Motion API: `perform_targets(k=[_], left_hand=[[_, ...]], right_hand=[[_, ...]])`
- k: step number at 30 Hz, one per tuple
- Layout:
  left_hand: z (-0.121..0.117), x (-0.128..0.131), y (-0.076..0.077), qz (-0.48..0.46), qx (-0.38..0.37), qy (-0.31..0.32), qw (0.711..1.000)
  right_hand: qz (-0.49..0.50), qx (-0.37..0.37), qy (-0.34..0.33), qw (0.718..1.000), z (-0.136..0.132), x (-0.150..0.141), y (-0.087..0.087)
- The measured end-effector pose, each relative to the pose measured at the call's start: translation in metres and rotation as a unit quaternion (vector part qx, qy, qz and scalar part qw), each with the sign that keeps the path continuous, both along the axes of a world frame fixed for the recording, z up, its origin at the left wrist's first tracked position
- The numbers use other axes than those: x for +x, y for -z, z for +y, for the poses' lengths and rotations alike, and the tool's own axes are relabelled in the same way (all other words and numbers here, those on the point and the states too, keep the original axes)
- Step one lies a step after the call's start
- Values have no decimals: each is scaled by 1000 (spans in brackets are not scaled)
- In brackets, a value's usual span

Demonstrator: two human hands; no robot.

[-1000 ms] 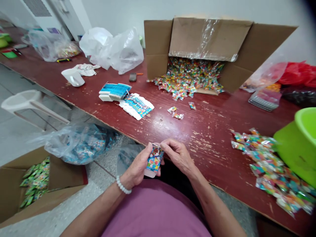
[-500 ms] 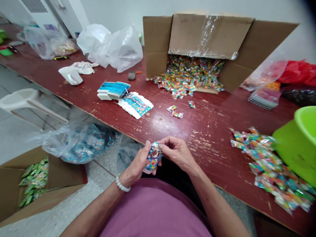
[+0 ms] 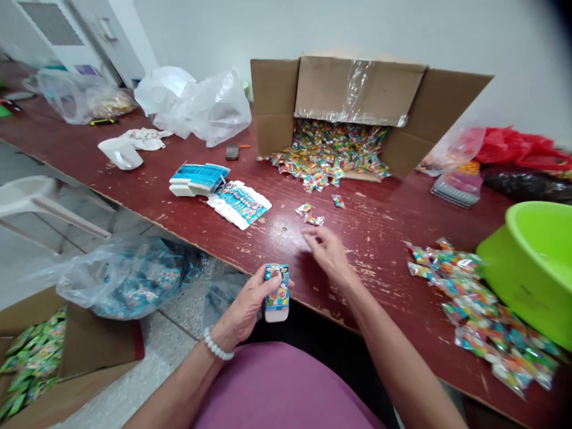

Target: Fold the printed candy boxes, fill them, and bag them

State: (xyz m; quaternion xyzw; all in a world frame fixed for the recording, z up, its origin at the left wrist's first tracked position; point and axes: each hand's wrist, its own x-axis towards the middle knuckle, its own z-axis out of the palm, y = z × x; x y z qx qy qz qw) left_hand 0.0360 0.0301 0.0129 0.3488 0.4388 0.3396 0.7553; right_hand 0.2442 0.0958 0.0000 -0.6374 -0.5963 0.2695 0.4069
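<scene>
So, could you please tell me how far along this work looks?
Blue packs in the plastic bag beside the table may be finished. One small printed carton is in the left hand; the right hand hovers nearby. Flattened cartons and wrapped candies on the table look left to use.

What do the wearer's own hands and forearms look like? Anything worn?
Left hand and right hand: no gloves, no rings discernible. Left wrist has a bracelet of round, pale beads; right wrist has nothing. No sleeves show on the forearms.
</scene>
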Motion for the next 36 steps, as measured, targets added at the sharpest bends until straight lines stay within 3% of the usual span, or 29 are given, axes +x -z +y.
perform_targets(k=[3,5,8,12,16,18,21,25,30,34,36], left_hand=[[9,-8,-4,35,48,17,998],[16,-14,-5,79,72,1,994],[25,-23,-8,140,103,-27,984],[35,-31,-7,119,85,-35,989],[40,-32,-2,108,75,-99,986],[38,-29,-2,92,69,-106,988],[31,-24,-4,39,33,-102,993],[21,-20,-7,-25,-18,-99,995],[15,-23,-4,-55,-10,-37,998],[10,-21,-1,-46,22,-28,998],[7,-20,0,-34,56,-18,998]], right_hand=[[-50,-27,117,991,48,24,5],[-64,-54,138,987,67,32,9],[-65,-84,138,985,75,32,14],[-16,-99,83,992,49,23,11],[116,-109,-52,986,-5,6,0],[155,-72,-98,980,-31,-5,-8],[78,34,-118,989,-56,-18,-19],[-14,130,-115,985,-65,-22,-28],[-38,143,-59,987,-65,-17,-27],[-53,136,-143,979,-68,-18,-26],[-12,98,-180,979,-70,-19,-27]])
